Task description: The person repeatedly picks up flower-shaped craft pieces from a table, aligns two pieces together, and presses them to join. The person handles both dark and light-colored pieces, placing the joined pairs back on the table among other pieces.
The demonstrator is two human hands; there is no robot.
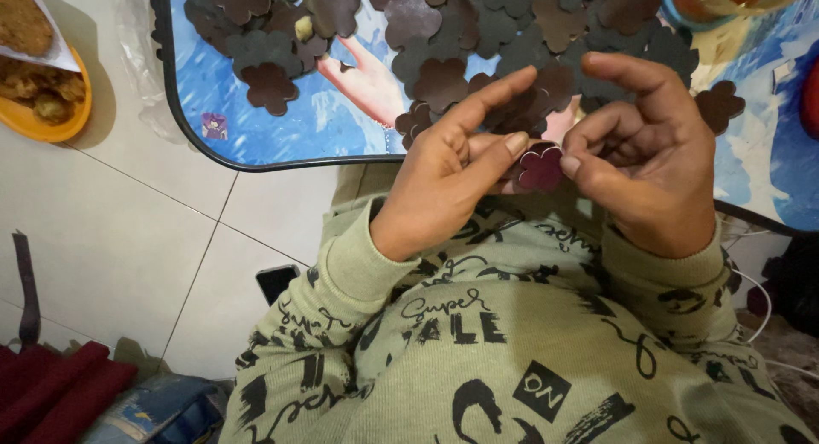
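Two bare hands meet above the near edge of a small desk, and between them sits one flat, flower-shaped cutout, dark maroon, matte and thin like foam or felt, with rounded scalloped petals. The left hand has its fingers closed on the cutout's left edge, thumb and a fingertip pinching it while the index finger stretches out straight above. The right hand curls its fingers to pinch the cutout's right edge; most of its palm is turned away, so only the knuckles and fingertips show. Behind the hands a heap of similar flower cutouts in dark brown and charcoal lies overlapping on the desk, whose glossy blue picture surface has a black rim with a rounded corner. The heap is cut off by the top of the frame. An orange plate holding crumbly fried food rests on the pale tiled floor at upper left, half out of view. The soft olive printed sweatshirt sleeves cover both wrists. A red cloth lies at lower left.
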